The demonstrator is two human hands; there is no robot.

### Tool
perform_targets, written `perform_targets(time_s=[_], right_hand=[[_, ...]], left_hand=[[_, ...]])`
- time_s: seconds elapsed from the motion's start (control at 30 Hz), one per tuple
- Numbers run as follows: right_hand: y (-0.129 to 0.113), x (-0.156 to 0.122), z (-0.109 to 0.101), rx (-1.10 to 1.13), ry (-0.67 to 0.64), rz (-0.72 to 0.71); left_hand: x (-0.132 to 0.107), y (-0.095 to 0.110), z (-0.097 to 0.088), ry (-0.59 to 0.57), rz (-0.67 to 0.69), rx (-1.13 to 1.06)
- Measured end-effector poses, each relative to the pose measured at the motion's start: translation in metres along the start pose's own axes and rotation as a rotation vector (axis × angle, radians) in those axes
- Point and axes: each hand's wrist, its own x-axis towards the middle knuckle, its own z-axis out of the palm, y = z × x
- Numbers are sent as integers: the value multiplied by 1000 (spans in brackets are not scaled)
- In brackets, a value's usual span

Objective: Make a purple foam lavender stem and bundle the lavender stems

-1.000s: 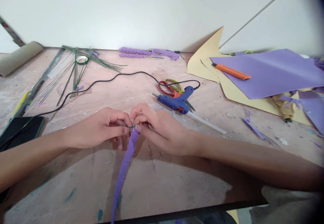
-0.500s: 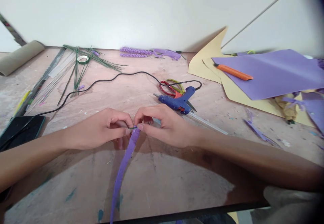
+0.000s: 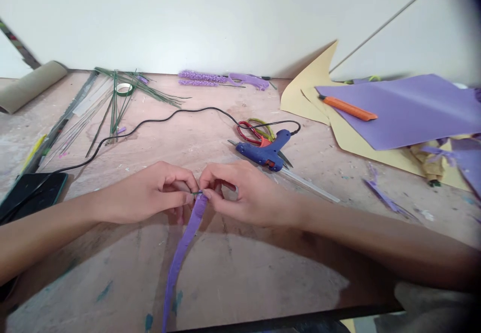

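Observation:
My left hand (image 3: 156,192) and my right hand (image 3: 244,192) meet over the middle of the wooden table (image 3: 233,273). Both are closed in a pinch at the top end of a long purple paper strip (image 3: 182,250). A thin green wire (image 3: 196,192) shows between the fingertips, held by my left hand. The strip trails from the pinch toward me and runs past the table's near edge. Just beyond my right hand lies a blue glue gun (image 3: 265,152).
Red-handled scissors (image 3: 250,132) lie by the glue gun, whose black cord (image 3: 150,121) runs left. Green wires (image 3: 116,97) and a tape roll (image 3: 124,89) sit far left. Purple paper sheet (image 3: 409,110), orange cutter (image 3: 347,108), yellow paper (image 3: 308,90) far right. A dark phone (image 3: 28,192) lies left.
My right hand's fingers have shifted slightly at the pinch, and the strip's tip has moved a little with them. My left hand has stayed nearly still.

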Motion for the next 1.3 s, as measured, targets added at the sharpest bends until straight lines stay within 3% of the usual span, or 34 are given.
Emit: perform_targets(time_s=[0.23, 0.47, 0.77, 0.93, 1.07, 1.2, 1.3], right_hand=[[1, -5, -2, -214, 40, -232], [1, -6, -4, -577, 136, -489], [6, -7, -14, -722, 183, -839], [13, -7, -15, -676, 209, -838], [11, -5, -12, -371, 261, -652], [3, -1, -14, -123, 119, -334], [1, 2, -14, -70, -33, -286]], left_hand=[[0, 6, 1, -51, -29, -76], [0, 8, 0, -83, -49, -131], [0, 3, -1, -131, -12, -259], [1, 0, -2, -111, 42, -252], [1, 0, 1, -78, 47, -145], [-1, 0, 6, -17, 65, 33], [-3, 1, 8, 9, 97, 213]])
